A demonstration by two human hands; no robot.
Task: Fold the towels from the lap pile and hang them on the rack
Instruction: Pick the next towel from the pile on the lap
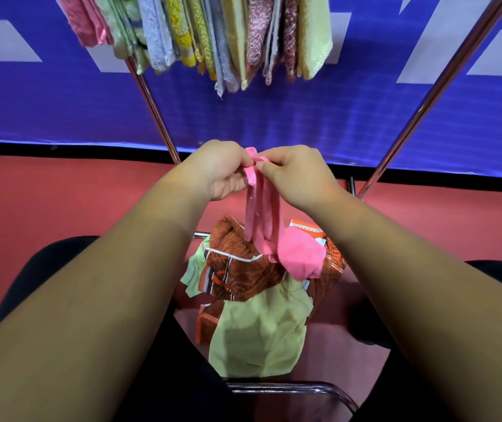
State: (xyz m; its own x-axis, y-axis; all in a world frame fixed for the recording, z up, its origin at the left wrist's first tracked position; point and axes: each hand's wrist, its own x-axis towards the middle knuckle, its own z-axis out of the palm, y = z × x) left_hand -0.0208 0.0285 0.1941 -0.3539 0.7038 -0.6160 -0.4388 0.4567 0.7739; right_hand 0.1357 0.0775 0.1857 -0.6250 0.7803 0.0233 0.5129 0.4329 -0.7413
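Two hands meet in the middle of the frame, above a floor (61, 202) of smooth, matt red. Behind it, across the upper half, stretches a glossy blue banner (304, 117) with large white shapes and a fine grid of creases; a black strip runs along its foot.

The left hand (222, 170) and right hand (298, 178) hold the top edge of a pink towel (261, 208). On both hands the fingers are curled and the thumb and fingertips pinch the cloth, the two grips almost touching. The towel is thin and soft. It hangs down from the pinch in narrow, bunched folds, and its lower end rests on the pile (274, 287) between the knees in the lower middle of the frame.

That pile holds a rust-orange patterned cloth (243, 266) with a coarse weave and white and brown stripes, crumpled, and a pale green cloth (258, 336), smooth and limp, draped at the front. Dark trousers (45, 269) show at either side, and a shiny chrome tube (289, 388) curves across the bottom.

The rack (152, 108) stands beyond the hands: two polished metal legs slant up to the upper left and upper right. Along the top edge hang folded towels (228, 35), packed close, fluffy or knobbly, in pink, green, white, yellow, grey and speckled maroon.
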